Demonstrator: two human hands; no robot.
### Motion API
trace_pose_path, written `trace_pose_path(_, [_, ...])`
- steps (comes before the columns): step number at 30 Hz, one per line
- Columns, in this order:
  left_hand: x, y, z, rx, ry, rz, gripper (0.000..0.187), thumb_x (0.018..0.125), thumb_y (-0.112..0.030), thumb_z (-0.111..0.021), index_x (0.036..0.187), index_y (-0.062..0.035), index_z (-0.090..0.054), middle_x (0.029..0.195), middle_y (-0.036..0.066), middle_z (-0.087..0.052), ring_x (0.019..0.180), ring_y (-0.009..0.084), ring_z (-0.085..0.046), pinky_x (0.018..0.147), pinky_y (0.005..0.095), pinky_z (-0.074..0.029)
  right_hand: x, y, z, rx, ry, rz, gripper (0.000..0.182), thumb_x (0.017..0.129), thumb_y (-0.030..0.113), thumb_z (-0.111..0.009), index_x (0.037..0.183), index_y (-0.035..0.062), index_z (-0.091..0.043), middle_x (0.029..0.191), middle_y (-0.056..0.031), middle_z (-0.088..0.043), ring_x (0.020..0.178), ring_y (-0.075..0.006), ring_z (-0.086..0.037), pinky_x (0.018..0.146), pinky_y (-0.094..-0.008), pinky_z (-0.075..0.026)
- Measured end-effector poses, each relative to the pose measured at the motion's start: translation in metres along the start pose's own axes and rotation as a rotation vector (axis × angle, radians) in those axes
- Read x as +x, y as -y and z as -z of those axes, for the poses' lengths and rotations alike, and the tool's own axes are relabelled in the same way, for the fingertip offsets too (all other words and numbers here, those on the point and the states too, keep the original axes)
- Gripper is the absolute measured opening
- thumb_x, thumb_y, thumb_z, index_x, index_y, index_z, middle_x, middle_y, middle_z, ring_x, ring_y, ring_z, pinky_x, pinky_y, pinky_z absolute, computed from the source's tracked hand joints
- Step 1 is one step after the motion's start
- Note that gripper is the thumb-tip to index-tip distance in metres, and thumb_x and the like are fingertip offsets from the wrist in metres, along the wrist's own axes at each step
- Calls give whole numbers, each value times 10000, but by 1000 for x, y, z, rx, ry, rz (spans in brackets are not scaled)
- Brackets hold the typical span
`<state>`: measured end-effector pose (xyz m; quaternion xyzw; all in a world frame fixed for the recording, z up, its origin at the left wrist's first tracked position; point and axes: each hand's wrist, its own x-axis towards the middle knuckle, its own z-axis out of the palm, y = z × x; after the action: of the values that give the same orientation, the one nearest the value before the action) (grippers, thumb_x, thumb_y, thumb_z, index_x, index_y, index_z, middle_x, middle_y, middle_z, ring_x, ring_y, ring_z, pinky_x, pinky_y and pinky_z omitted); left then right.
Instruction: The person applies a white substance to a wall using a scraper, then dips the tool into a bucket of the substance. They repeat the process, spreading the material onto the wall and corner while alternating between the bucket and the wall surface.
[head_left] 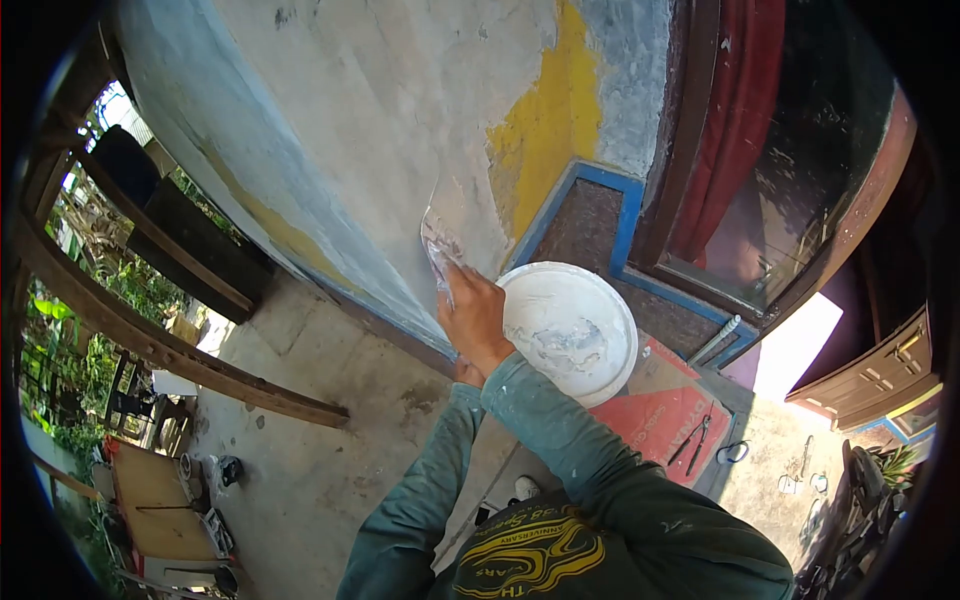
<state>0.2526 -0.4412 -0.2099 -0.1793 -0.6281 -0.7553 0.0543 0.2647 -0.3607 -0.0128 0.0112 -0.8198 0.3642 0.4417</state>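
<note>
In the head view my right hand (475, 315) is closed around a putty-smeared putty knife (441, 245). Its blade is at the patchy grey wall (380, 130); whether it presses on the surface is hard to tell. My left hand (467, 372) is just below the right wrist, mostly hidden by it, so its fingers do not show. Right beside my right hand is a round white bucket (624, 372) with white putty (565, 335) inside. Yellow paint (545, 120) remains on part of the wall next to the window frame.
A red printed sheet or box (650, 415) lies beyond the bucket, with pliers (690, 445) on it. A blue-edged ledge (628, 220) runs under the window (800, 170). A curved wooden beam (190, 365) and a wooden board (150, 490) are on the left.
</note>
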Motion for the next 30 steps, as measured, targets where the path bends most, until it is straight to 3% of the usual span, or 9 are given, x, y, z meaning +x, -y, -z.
trace_pose_path(3, [-4, -50, 4, -236, -7, 603, 284, 967, -251, -628, 1170, -53, -637, 776, 40, -690, 461, 99, -555, 366, 253, -395, -26, 1, 16, 180, 1, -30, 428, 796, 45, -656, 1224, 49, -640, 1037, -187, -708, 904, -375, -691, 786, -438, -558])
trace_pose_path(5, [0, -42, 15, -228, 30, 582, 285, 958, -251, -645, 1159, -49, -643, 793, 42, -692, 469, 96, -554, 365, 253, -388, -14, -2, 39, 273, -100, -116, 366, 821, 31, -631, 1186, 34, -652, 1002, -213, -710, 894, -406, -689, 788, -432, -552])
trace_pose_path(8, [1, -43, 16, -244, 57, 568, 307, 940, -251, -679, 1159, -39, -641, 849, 45, -695, 521, 93, -571, 389, 253, -398, 18, -31, 48, 387, -237, -430, 227, 893, 46, -597, 1081, -50, -679, 938, -127, -737, 831, -174, -679, 777, -334, -530])
trace_pose_path(12, [7, -54, 13, -236, -14, 606, 371, 937, -257, -684, 1211, -18, -606, 788, 18, -681, 466, 80, -522, 360, 259, -366, 32, -94, 3, 462, -184, -676, 237, 830, 111, -608, 1007, -20, -693, 907, -215, -719, 875, -351, -702, 794, -419, -521])
trace_pose_path(13, [7, -54, 18, -211, 55, 601, 350, 951, -198, -652, 1238, -3, -603, 905, 44, -692, 672, 116, -593, 558, 272, -451, 40, -94, -1, 487, -147, -757, 235, 820, 121, -606, 979, -26, -697, 903, -225, -715, 879, -359, -699, 799, -424, -518])
trace_pose_path(14, [6, -49, 23, -189, 117, 597, 337, 964, -138, -620, 1264, 12, -600, 1021, 69, -703, 877, 152, -664, 757, 285, -535, 49, -86, 0, 478, -143, -738, 235, 820, 121, -606, 979, -26, -697, 903, -225, -715, 879, -359, -699, 799, -424, -518])
trace_pose_path(15, [7, -43, 26, -210, 148, 580, 440, 943, -234, -676, 1294, -3, -543, 932, 59, -698, 623, 118, -627, 470, 278, -493, 57, -78, 1, 475, -174, -689, 234, 814, 121, -601, 962, -34, -695, 901, -227, -714, 881, -358, -698, 800, -422, -517])
trace_pose_path(16, [5, -52, 25, -230, 144, 576, 440, 943, -234, -676, 1294, -3, -543, 932, 59, -698, 623, 118, -627, 470, 278, -493, 65, -68, 4, 469, -204, -643, 234, 809, 121, -597, 945, -43, -693, 898, -229, -713, 882, -357, -696, 802, -421, -516])
trace_pose_path(30, [10, -75, 9, -500, 154, 647, 362, 970, -108, -611, 1313, -4, -562, 1145, 123, -684, 986, 211, -692, 805, 338, -601, 248, 65, 79, 295, -194, -355, 273, 797, 146, -576, 931, -73, -668, 922, -267, -702, 909, -381, -692, 811, -423, -522])
